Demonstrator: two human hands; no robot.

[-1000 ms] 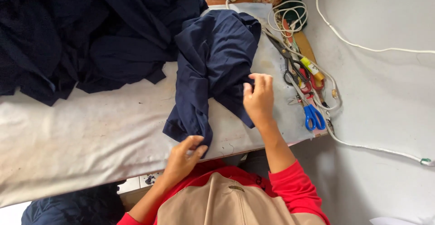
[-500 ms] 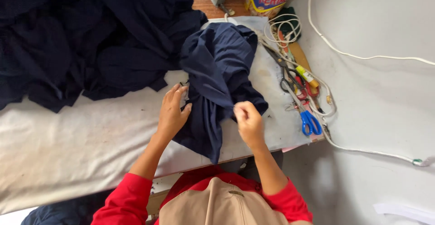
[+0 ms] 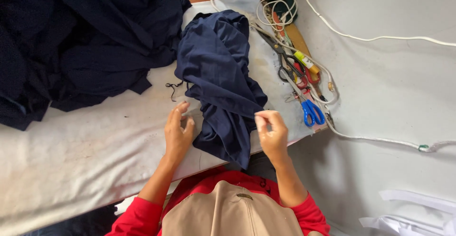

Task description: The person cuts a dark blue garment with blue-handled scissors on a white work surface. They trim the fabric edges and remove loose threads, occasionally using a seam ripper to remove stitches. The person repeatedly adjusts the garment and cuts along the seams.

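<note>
Head view, looking straight down: a crumpled navy garment (image 3: pixel 219 81) lies on the white padded table (image 3: pixel 85 141), its lower end hanging over the near edge between the person's two hands. The left hand (image 3: pixel 177 132) rests just beside the cloth's left side, fingers loosely spread and curled, gripping nothing — whether its fingertips brush the fabric is hard to tell. The right hand (image 3: pixel 272 134) sits at the cloth's right edge with thumb and fingertips pinched together; it may be holding a thread or a bit of the edge, but that is too small to make out. A loose dark thread (image 3: pixel 173 86) lies on the table left of the garment. To the right lie blue-handled scissors (image 3: pixel 312 111), black shears (image 3: pixel 281 57) and a white cord (image 3: pixel 380 38). A heap of dark navy fabric (image 3: pixel 71 41) fills the table's far left.
</note>
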